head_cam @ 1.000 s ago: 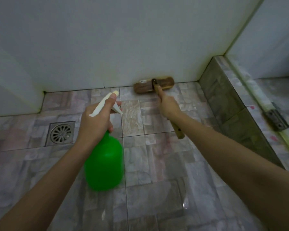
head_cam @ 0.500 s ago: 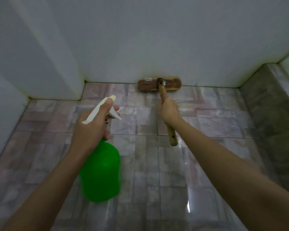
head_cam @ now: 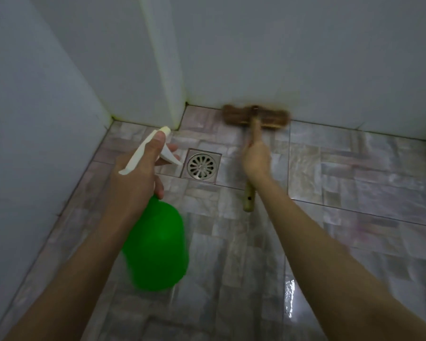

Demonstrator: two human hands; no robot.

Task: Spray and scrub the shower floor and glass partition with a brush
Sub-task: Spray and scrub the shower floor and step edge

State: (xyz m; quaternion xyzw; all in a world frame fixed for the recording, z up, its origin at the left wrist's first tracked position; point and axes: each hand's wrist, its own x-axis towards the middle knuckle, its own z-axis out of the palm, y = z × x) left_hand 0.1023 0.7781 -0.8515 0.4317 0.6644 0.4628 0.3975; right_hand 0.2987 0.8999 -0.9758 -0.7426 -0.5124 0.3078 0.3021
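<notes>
- Far left: pale side wall (head_cam: 35, 119) meeting the left edge of the shower floor (head_cam: 354, 180), with yellow-green staining in the back-left corner joint.
- Left hand (head_cam: 135, 178): wrapped round the neck of a green spray bottle (head_cam: 155, 244), thumb laid along the white trigger head (head_cam: 143, 153) and a finger forward at the trigger. Held clear above the left half of the floor, nozzle aimed toward the back-left corner, bottle body slightly blurred.
- Centre: round metal drain (head_cam: 201, 166) set near the back-left corner, showing between the two hands.
- Right hand (head_cam: 256, 161): closed round the wooden handle (head_cam: 249, 200) of the brush (head_cam: 255, 116), with the handle's end sticking out below the wrist.
- Brush head: down on the back edge of the floor, hard against the foot of the back wall (head_cam: 305, 57), just behind and right of the drain, and blurred as if mid-stroke.
- Changed within the last second: brush carried left along the back edge, from near the right-hand kerb almost to the drain, grip on bottle and handle unaltered.
- Reading: floor scrub likely working along the wall joint toward the stained corner, spray at the ready. Glass partition out of frame, its state impossible to tell.
</notes>
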